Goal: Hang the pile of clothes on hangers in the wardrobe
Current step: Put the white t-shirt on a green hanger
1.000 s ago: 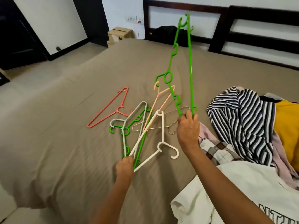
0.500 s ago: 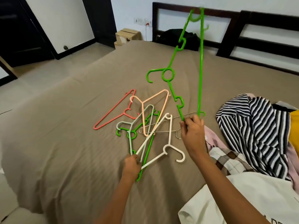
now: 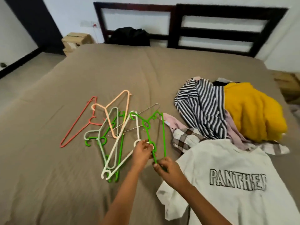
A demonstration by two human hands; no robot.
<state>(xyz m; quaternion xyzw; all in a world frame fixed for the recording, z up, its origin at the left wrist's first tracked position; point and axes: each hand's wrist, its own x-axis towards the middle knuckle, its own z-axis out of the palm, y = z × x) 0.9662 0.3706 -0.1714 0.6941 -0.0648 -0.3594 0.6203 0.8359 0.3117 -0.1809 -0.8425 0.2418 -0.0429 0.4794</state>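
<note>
A bright green hanger [image 3: 163, 135] is tilted low over the bed, its hook end pointing away from me. My right hand [image 3: 168, 170] pinches its near corner. My left hand [image 3: 142, 151] grips its notched arm near the middle. To the left, several hangers lie in a loose heap on the bed: a red one [image 3: 78, 127], a peach one [image 3: 116, 109], a white one [image 3: 125, 143], a pale grey-green one, another green one and a thin wire one. The pile of clothes lies to the right: a white printed T-shirt [image 3: 227, 184], a striped garment [image 3: 204, 108], a yellow garment [image 3: 253, 111] and a checked one [image 3: 186, 140].
The bed's brown sheet [image 3: 48, 176] stretches wide to the left and front. A dark slatted headboard [image 3: 211, 30] stands at the far end with a black bag [image 3: 129, 36] against it. A cardboard box [image 3: 76, 41] sits beside the bed at far left.
The green hanger has come down from upright to low over the bed. My left hand left the heap of hangers and now grips the green one. The view has shifted right.
</note>
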